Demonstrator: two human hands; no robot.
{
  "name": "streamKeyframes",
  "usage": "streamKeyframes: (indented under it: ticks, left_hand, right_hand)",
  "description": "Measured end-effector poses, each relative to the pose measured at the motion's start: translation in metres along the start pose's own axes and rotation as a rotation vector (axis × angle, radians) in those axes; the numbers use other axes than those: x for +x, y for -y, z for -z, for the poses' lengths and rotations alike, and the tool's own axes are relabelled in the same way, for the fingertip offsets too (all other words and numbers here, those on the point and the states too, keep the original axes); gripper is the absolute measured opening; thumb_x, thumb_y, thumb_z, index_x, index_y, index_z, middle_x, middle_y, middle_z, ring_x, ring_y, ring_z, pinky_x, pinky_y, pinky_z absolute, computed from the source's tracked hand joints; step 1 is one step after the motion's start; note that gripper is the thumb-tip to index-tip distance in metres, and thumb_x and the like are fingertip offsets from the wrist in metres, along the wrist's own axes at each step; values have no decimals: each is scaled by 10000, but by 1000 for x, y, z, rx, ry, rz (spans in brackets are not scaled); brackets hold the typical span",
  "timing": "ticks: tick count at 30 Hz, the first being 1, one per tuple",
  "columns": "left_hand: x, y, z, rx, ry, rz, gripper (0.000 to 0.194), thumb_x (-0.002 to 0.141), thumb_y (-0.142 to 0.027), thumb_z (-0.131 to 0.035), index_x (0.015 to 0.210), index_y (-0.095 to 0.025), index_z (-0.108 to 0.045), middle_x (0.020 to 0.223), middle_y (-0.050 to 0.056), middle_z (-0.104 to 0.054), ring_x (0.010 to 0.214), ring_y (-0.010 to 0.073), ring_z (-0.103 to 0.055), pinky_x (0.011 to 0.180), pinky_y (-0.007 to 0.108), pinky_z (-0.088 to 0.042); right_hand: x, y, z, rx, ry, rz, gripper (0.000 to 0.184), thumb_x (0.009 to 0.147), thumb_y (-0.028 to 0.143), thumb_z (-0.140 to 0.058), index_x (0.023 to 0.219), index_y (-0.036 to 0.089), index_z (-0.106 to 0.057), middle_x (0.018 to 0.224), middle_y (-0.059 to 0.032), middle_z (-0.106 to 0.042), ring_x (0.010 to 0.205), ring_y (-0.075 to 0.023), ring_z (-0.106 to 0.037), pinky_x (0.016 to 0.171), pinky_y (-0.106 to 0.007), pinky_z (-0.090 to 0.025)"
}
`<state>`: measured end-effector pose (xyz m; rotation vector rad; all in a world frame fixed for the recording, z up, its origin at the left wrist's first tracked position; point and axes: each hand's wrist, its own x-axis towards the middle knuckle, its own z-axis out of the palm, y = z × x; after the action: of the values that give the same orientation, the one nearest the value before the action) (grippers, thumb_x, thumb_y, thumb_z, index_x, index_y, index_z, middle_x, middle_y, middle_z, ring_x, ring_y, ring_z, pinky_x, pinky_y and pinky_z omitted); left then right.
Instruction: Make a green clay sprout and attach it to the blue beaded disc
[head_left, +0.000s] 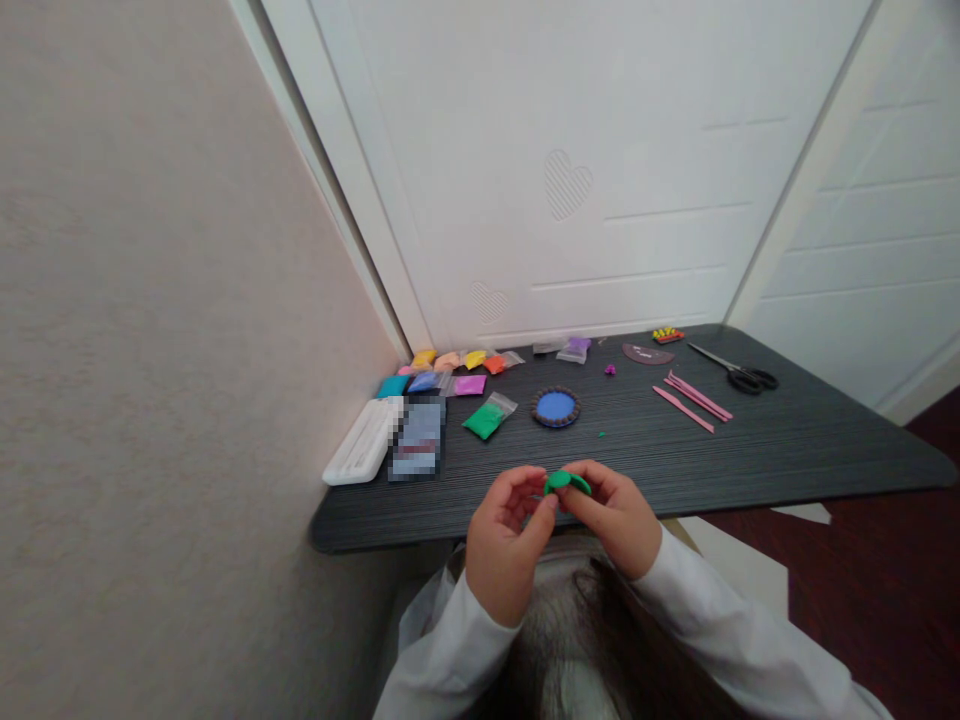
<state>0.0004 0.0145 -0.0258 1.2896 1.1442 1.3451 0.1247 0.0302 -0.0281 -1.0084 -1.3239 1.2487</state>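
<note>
Between my two hands, just over the table's front edge, is a piece of green modelling clay (561,481) with flattened, leaf-like lobes. My left hand (511,540) pinches its left side between thumb and fingers. From the other side my right hand (611,515) grips it, with the thumb underneath. The fingers cover part of the clay. Beyond my hands lies a blue clay disc (556,407) with a brown beaded rim. A zip bag of green clay (489,417) is to its left, and a tiny green scrap (601,434) sits to its right.
Along the back left of the dark table (450,512) lie several coloured clay bags (470,385). A white case (365,440) stands by the wall. On the right are pink modelling tools (697,396), scissors (739,375), a purple clay bit (610,370) and a yellow-red piece (667,335).
</note>
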Motion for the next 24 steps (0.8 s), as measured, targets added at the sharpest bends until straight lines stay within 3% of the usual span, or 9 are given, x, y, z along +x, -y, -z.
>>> streamKeyframes:
  ticks: [8,13,19,22,24]
  left_hand:
    - [2,-1,-1,-6,-1,-3,208,695,-200,-581,891,-156,-529,879,54,-602,819,143,-582,730,260,-477]
    - [5,1,-1,-12,3,12,206,692,-205,-587,884,-159,-530,865,44,-601,813,135,-579,731,253,-470]
    - [9,6,0,32,61,7,249,713,-247,-569,943,-164,-520,874,51,-595,836,141,-574,739,253,-462]
    - [25,14,9,199,79,-49,295,754,-305,-508,1019,-174,-501,942,76,-590,886,163,-566,749,281,-460]
    - [44,21,21,470,43,-171,341,765,-339,-477,1069,-184,-493,999,87,-580,925,180,-549,758,303,-455]
  right_hand:
    - [1,-4,0,-25,0,12,141,704,295,-563,741,160,-579,679,-1,-579,645,-107,-509,630,-259,-415]
    - [3,-7,1,-14,-66,29,164,693,287,-577,813,178,-557,742,-10,-595,686,-123,-534,647,-264,-424]
    - [8,-11,9,-98,-108,24,170,703,334,-555,751,170,-559,678,7,-572,624,-113,-506,602,-250,-407]
    - [14,-16,18,-98,-139,9,190,699,352,-556,735,165,-549,640,15,-547,585,-103,-477,560,-236,-383]
    - [19,-20,26,-79,-166,18,193,690,352,-569,723,163,-550,636,14,-542,589,-101,-470,559,-230,-374]
